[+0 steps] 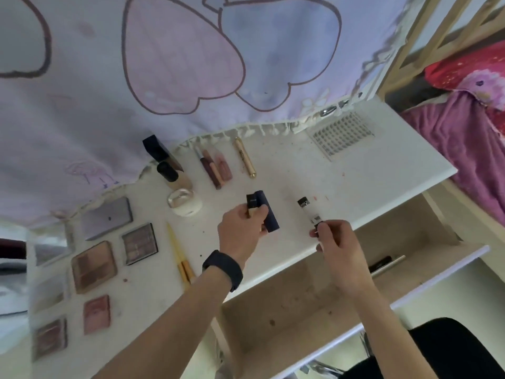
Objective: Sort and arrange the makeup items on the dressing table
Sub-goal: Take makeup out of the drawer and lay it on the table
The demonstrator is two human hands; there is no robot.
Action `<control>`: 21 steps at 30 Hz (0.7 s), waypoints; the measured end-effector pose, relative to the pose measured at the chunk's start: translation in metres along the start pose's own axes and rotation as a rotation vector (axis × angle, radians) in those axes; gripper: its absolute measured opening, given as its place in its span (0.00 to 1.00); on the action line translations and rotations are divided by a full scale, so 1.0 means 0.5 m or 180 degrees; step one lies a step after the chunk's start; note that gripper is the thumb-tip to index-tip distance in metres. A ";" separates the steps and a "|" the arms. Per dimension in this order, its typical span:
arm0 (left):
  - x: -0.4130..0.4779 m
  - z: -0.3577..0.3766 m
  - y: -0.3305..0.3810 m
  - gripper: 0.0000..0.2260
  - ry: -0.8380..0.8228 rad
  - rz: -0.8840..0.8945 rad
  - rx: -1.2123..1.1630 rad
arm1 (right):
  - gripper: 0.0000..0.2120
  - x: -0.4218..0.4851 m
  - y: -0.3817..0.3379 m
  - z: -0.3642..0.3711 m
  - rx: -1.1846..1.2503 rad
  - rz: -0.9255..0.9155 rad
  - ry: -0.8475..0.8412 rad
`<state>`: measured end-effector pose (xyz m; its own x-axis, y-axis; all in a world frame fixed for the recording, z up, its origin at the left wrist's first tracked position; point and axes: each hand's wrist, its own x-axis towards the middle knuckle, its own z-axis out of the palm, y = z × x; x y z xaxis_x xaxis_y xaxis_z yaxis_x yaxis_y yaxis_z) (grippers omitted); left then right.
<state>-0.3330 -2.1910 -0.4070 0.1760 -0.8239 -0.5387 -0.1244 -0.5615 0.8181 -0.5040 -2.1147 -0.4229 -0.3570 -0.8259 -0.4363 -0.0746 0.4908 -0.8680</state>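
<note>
On the white dressing table (341, 170), my left hand (241, 229) grips two things together: a dark blue rectangular case (266, 207) and a small black-capped tube (252, 205). My right hand (332, 237) pinches the lower end of a black-and-white lipstick tube (308, 210), held just above the table's front edge. Lip gloss tubes (211, 166) and a gold tube (244, 157) lie in a row at the back. Foundation bottles (168, 165) and a round white jar (184, 205) sit to their left. Several eyeshadow and blush palettes (94, 265) lie at the left, beside gold pencils (179, 254).
A drawer (314, 294) stands open below the table front, with a dark pen-like item (381, 263) inside. A tray of false lashes (341, 135) lies at the back right. A printed curtain (164, 64) hangs behind. A bed with pink bedding (464, 132) is to the right.
</note>
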 end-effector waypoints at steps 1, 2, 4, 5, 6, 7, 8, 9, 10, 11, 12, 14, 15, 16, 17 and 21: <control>0.030 -0.004 0.020 0.02 0.0133 0.0069 0.0063 | 0.02 0.026 -0.015 0.017 -0.0110 -0.0091 0.0022; 0.062 -0.007 0.044 0.03 0.0251 0.0121 0.0121 | 0.03 0.053 -0.030 0.034 -0.0220 -0.0170 0.0037; 0.122 -0.010 0.090 0.17 0.0434 0.0170 0.0480 | 0.04 0.098 -0.059 0.068 -0.0458 -0.0348 0.0042; 0.145 -0.011 0.111 0.21 0.0543 0.0110 0.0745 | 0.05 0.115 -0.071 0.085 -0.0593 -0.0485 0.0048; 0.163 -0.012 0.128 0.21 0.0648 0.0049 0.0969 | 0.06 0.129 -0.081 0.101 -0.0750 -0.0651 0.0060; 0.178 -0.013 0.139 0.18 0.0732 0.0054 0.1124 | 0.06 0.140 -0.088 0.115 -0.0908 -0.0824 0.0070; 0.189 -0.013 0.149 0.16 0.0772 0.0091 0.1254 | 0.06 0.149 -0.092 0.128 -0.1043 -0.0973 0.0075; 0.200 -0.014 0.154 0.17 0.0780 0.0109 0.1327 | 0.06 0.158 -0.093 0.138 -0.1145 -0.1070 0.0080; 0.208 -0.015 0.158 0.20 0.0756 0.0071 0.1323 | 0.06 0.166 -0.093 0.146 -0.1220 -0.1117 0.0096; 0.214 -0.017 0.161 0.23 0.0719 0.0018 0.1282 | 0.06 0.174 -0.092 0.152 -0.1276 -0.1133 0.0123; 0.220 -0.019 0.161 0.24 0.0671 -0.0009 0.1305 | 0.06 0.183 -0.092 0.157 -0.1317 -0.1148 0.0154; 0.228 -0.019 0.160 0.21 0.0594 0.0018 0.1495 | 0.06 0.200 -0.097 0.166 -0.1367 -0.1199 0.0197; 0.230 -0.019 0.160 0.20 0.0587 0.0062 0.1567 | 0.06 0.209 -0.103 0.171 -0.1400 -0.1244 0.0205; 0.232 -0.018 0.162 0.18 0.0574 0.0101 0.1584 | 0.07 0.218 -0.108 0.175 -0.1452 -0.1303 0.0209; 0.232 -0.019 0.164 0.17 0.0560 0.0112 0.1550 | 0.07 0.226 -0.112 0.179 -0.1507 -0.1352 0.0210; 0.213 -0.030 0.184 0.09 0.0633 0.0216 0.1316 | 0.07 0.256 -0.122 0.192 -0.1321 -0.1310 0.0344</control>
<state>-0.3111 -2.3289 -0.3861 0.3328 -0.8517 -0.4047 -0.5139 -0.5237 0.6794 -0.4558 -2.2767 -0.4486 -0.3126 -0.9491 -0.0381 -0.5770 0.2216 -0.7861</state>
